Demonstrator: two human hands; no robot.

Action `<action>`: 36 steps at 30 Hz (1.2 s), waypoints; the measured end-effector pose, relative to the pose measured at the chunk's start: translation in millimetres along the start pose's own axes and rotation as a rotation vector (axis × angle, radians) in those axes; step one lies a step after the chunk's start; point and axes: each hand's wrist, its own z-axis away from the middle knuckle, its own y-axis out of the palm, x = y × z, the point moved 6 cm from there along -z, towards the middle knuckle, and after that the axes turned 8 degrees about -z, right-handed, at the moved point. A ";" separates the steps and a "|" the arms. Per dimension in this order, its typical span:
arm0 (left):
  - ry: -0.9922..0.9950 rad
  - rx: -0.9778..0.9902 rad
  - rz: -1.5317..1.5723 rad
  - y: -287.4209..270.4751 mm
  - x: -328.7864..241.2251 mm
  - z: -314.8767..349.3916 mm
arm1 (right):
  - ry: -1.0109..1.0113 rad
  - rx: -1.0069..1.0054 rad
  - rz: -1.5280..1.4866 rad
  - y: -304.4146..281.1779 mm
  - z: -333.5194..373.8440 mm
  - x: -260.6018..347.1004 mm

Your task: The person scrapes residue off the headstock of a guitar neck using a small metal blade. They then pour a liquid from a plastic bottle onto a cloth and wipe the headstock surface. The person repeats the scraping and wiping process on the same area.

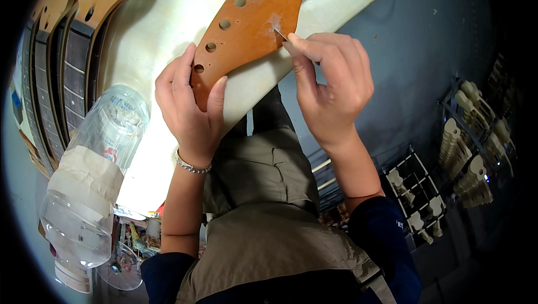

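Note:
An orange-brown guitar headstock [252,15] with a row of round holes lies slanting over the pale worktop [143,29]. Its neck runs out of view at the top. Around its near tip my left hand [190,102] is closed, the thumb on one edge and the fingers along the other. My right hand [336,77] pinches a thin, short metal tool [281,34] between thumb and forefinger. The tool's tip meets the headstock face at a whitish, scuffed patch [274,22] near the right edge. Its exact kind cannot be made out.
Several guitar necks [75,71] with dark fretboards stand at the left. Beside them lie a clear plastic bottle [126,113] and a clear container wrapped in a paper band [87,183]. At the lower right, racks hold several pale headstock-shaped pieces [476,175]. The worktop edge runs diagonally before me.

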 end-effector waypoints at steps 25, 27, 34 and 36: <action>-0.026 0.007 0.012 1.5 -0.2 0.6 | -0.030 -0.002 0.023 -1.4 1.8 1.4; -0.018 -0.001 0.006 1.1 0.3 0.5 | -0.012 0.021 -0.043 -0.7 1.9 -1.5; -0.011 0.004 -0.006 0.4 -1.5 -0.4 | -0.072 0.004 0.017 -0.9 -2.8 -1.7; -0.001 0.000 0.001 0.5 -0.4 -0.5 | -0.043 0.017 -0.020 0.2 -1.6 -1.4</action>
